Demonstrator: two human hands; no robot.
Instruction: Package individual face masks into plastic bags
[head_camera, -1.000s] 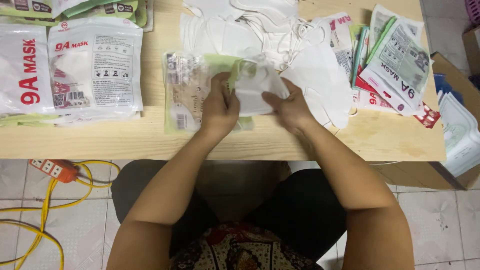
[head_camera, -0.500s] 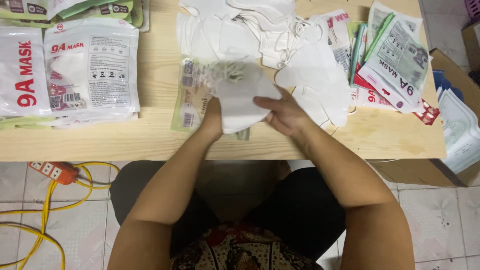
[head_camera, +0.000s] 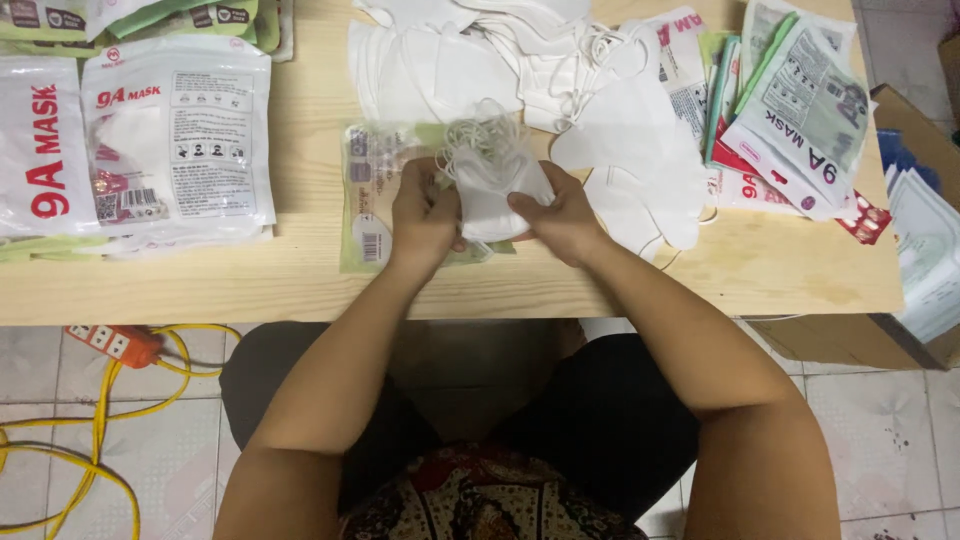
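Both hands grip a small stack of folded white face masks (head_camera: 492, 188) over a flat clear plastic pouch (head_camera: 365, 200) with green trim that lies on the wooden table (head_camera: 300, 275). My left hand (head_camera: 424, 215) pinches the stack's left side. On the stack's right side my right hand (head_camera: 562, 215) is closed. The masks' white ear loops bunch up at the top of the stack.
Several loose white masks (head_camera: 470, 60) lie spread behind the hands. Filled mask packs (head_camera: 175, 130) are stacked at the left. Empty printed pouches (head_camera: 800, 110) fan out at the right, by a cardboard box (head_camera: 915, 120). An orange power strip (head_camera: 110, 343) with yellow cable lies on the tiled floor.
The hands have gathered the white masks into a tighter stack and shifted it slightly left and upright above the pouch. The ear loops now stick up at the top.
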